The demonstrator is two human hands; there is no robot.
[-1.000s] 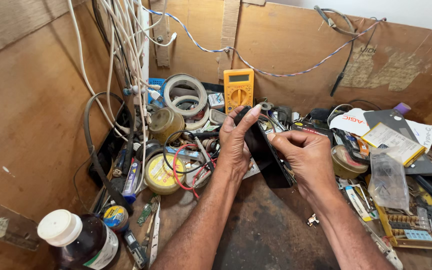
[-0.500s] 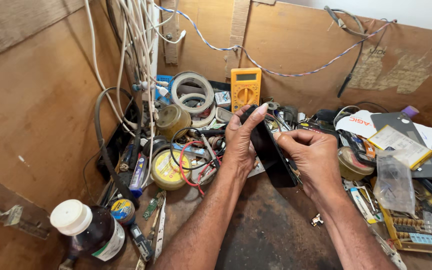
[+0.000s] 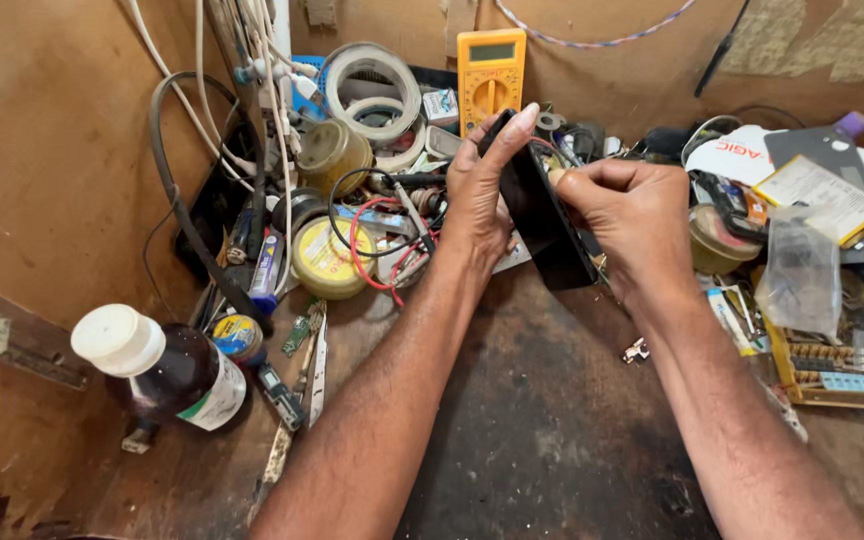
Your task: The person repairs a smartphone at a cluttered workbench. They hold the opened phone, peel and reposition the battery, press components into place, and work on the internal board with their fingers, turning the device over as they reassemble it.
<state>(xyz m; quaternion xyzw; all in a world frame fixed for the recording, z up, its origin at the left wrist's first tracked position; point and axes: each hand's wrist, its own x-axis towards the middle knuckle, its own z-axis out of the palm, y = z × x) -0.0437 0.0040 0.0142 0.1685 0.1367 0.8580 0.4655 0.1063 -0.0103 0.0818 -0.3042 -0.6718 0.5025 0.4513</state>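
Head view: a flat black slab-shaped device (image 3: 542, 215), like a phone or a thin battery pack, stands on edge and tilted between two bare hands above the dark, stained tabletop (image 3: 542, 430). The left hand (image 3: 477, 195) grips its far long edge, fingers stretched up past the top corner; the right hand (image 3: 632, 215) is clenched against the near face, thumb and fingertips pinched at the upper edge as if prising or pressing there. The casing looks whole from here; no cover, screw or inner part lies free beside it, so the work on the device seems to be at an early stage, with any opening or fitting not yet shown as done. Whether a seam has parted under the right thumb cannot be told.

Around the hands: a yellow multimeter (image 3: 491, 75) leans against the back board just behind the device, rolls of white tape (image 3: 377, 90) lie to its left, a yellow round tin (image 3: 327, 258) sits among red and black test leads (image 3: 377, 240), and a brown bottle with a white cap (image 3: 167, 370) lies near the left edge. A clear plastic bag (image 3: 800, 275) and a tray of small parts (image 3: 837, 365) sit well to the right.

Compared with half a second ago, the grip is much the same, but the device is raised and turned more upright, and the camera has dipped closer, so the multimeter now stands near the top of the frame.
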